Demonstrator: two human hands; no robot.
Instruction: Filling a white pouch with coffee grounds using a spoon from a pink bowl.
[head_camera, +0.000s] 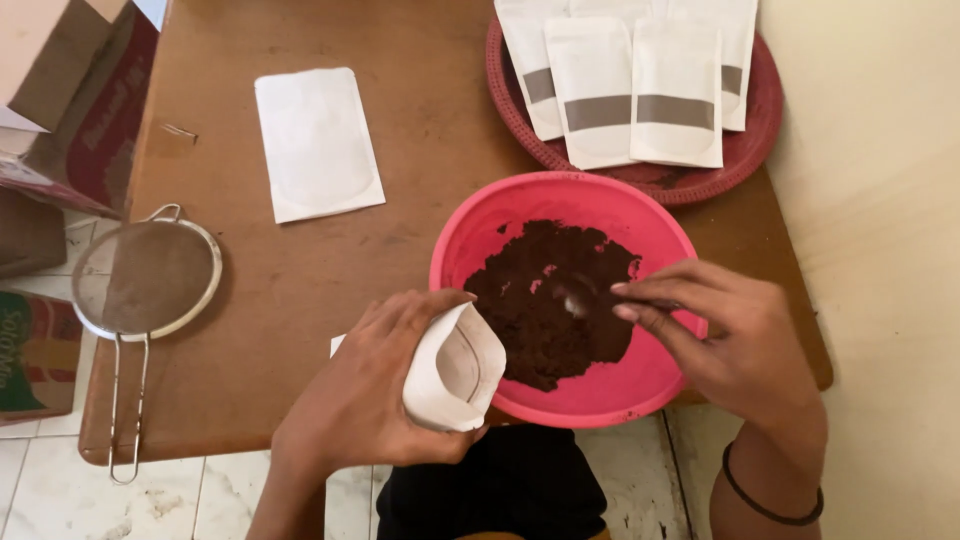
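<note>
Over the pink bowl (600, 395) a light, limp paper pouch (455, 370) is gripped around its sides by the left hand (365, 400), while a spoon (580, 297) is pinched by the right hand (735, 340).

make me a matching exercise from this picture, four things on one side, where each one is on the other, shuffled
Things:
1. open white pouch
2. spoon
3. metal sieve
4. flat white pouch

Places:
A. hanging over the table's left edge
B. held in the left hand
C. lying alone on the wooden table
D. in the pink bowl of dark powder, held by the right hand

Pairs: 1-B, 2-D, 3-A, 4-C
</note>
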